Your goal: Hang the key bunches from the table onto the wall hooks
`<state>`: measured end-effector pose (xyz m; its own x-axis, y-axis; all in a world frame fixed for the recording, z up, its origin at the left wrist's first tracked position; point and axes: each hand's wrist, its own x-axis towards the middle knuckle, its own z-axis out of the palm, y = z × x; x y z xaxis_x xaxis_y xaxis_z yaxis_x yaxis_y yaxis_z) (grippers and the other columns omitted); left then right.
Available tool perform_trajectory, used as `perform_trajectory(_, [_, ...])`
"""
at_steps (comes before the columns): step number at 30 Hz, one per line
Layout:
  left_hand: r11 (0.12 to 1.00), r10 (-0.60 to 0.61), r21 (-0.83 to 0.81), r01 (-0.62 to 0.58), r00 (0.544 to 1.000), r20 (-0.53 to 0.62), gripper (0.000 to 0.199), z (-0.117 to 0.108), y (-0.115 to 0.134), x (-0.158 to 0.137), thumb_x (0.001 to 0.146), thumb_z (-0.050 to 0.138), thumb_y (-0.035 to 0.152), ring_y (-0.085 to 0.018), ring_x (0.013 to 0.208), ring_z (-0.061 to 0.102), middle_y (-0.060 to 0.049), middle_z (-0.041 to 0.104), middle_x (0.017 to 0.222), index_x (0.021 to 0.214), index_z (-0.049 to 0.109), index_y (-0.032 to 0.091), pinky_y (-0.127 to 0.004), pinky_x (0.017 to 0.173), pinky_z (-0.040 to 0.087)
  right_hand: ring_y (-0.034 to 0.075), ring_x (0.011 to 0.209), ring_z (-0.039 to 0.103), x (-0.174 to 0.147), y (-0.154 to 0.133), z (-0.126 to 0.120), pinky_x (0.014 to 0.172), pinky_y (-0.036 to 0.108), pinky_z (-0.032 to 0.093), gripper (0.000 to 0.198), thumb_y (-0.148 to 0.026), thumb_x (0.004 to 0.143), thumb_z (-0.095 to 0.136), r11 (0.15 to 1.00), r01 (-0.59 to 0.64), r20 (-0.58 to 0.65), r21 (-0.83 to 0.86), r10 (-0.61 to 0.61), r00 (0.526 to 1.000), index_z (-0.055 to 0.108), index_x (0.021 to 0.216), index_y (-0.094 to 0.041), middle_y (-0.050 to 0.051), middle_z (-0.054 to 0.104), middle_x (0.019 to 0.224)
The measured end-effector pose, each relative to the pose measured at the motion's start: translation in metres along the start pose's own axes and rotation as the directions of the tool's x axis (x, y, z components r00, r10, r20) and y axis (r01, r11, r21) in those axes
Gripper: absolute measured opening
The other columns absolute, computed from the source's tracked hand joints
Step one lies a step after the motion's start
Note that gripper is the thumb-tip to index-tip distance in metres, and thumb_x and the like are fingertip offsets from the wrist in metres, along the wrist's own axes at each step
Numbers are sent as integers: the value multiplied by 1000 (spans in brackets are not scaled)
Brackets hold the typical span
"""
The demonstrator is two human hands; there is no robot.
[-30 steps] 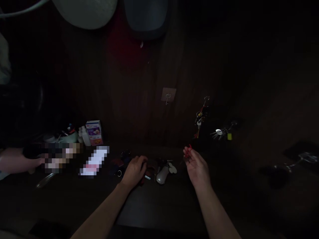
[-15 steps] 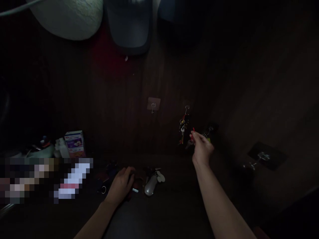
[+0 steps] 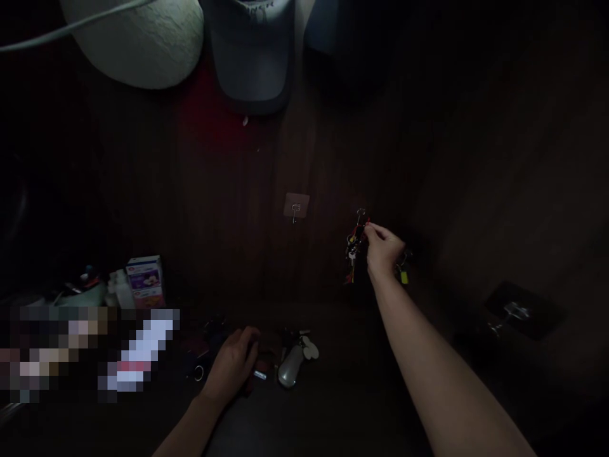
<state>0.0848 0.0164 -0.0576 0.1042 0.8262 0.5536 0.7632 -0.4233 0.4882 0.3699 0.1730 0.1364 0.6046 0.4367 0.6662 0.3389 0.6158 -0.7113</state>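
With a thin red strand (image 3: 368, 220) pinched between thumb and fingertips, the right hand (image 3: 384, 246) is up right of centre, right beside a dangling bunch of metal keys with yellow and red bits (image 3: 352, 246). Just above, there's the bent silver wire hook (image 3: 360, 213) those keys hang under, and peeking out below the wrist, a small yellow-green tag (image 3: 404, 277). Over to the left, near the centre, a pinkish square plate with a wire hook (image 3: 296, 205) sits on the dark brown wall (image 3: 238, 209). Down at lower centre, the left hand (image 3: 232, 360) lies palm down, fingers bent, over dark small items on the dark surface (image 3: 266, 422); whether it grips any of them, I can't tell. Just right of it: a short shiny silver piece (image 3: 259, 375), then a smooth silver-grey oval object (image 3: 290, 368), with a pale rounded tag (image 3: 311, 348) beside it; a silver ring (image 3: 198, 373) on the other side. Farther out, lower left, stands a purple-and-orange printed carton (image 3: 145, 282), and way up top, a grey peaked cap (image 3: 252, 73).
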Motion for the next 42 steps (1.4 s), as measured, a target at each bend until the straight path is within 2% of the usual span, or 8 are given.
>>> perform_trajectory(8, [1000, -19, 2, 19, 1000, 16, 14, 1, -1, 1, 86, 39, 19, -22, 80, 64, -5, 64, 85, 92, 52, 22, -35, 72, 51, 23, 76, 66, 8, 0, 3, 72, 33, 48, 22, -27, 70, 59, 969, 112, 65, -221, -100, 993, 74, 80, -15, 8, 73, 82])
perform_trajectory(14, [999, -33, -25, 34, 999, 12, 15, 2, -3, 2, 85, 41, 20, -21, 80, 64, -5, 64, 85, 94, 53, 23, -33, 73, 51, 20, 68, 63, 10, 3, 5, 63, 29, 45, 17, -25, 62, 67, 965, 43, 110, -257, -15, 994, 71, 76, -17, 5, 72, 75])
perform_trajectory(22, [998, -43, -38, 43, 999, 16, 14, 2, -3, 2, 85, 41, 22, -20, 79, 64, -4, 64, 84, 92, 53, 23, -32, 73, 50, 17, 62, 60, 5, 23, 7, 62, 30, 45, 21, -23, 57, 70, 973, -33, 98, -229, 57, 994, 63, 76, -17, 3, 67, 71])
perform_trajectory(28, [999, -48, 1, 48, 997, 54, 15, 2, -4, 2, 87, 38, 21, -20, 81, 62, -4, 63, 85, 94, 52, 23, -33, 74, 49, 16, 65, 59, -16, 32, -1, 66, 31, 45, 16, -24, 61, 66, 979, -28, 97, -201, 48, 994, 60, 74, -17, 4, 65, 78])
perform_trajectory(35, [999, -40, -1, 40, 996, 75, 15, 1, -4, 1, 87, 39, 21, -20, 82, 63, -4, 63, 85, 94, 52, 24, -33, 75, 49, 15, 69, 60, -50, 39, -15, 71, 32, 47, 25, -28, 60, 68, 992, -124, 107, -20, 125, 986, 58, 81, -18, 2, 65, 79])
perform_trajectory(42, [994, -101, 38, 98, 992, 82, 15, 2, -4, 2, 86, 40, 20, -20, 82, 64, -4, 64, 85, 94, 54, 23, -30, 74, 49, 17, 71, 59, -102, 45, -37, 74, 33, 44, 19, -32, 62, 67, 982, -188, 182, -33, 191, 965, 62, 76, -20, 1, 65, 76])
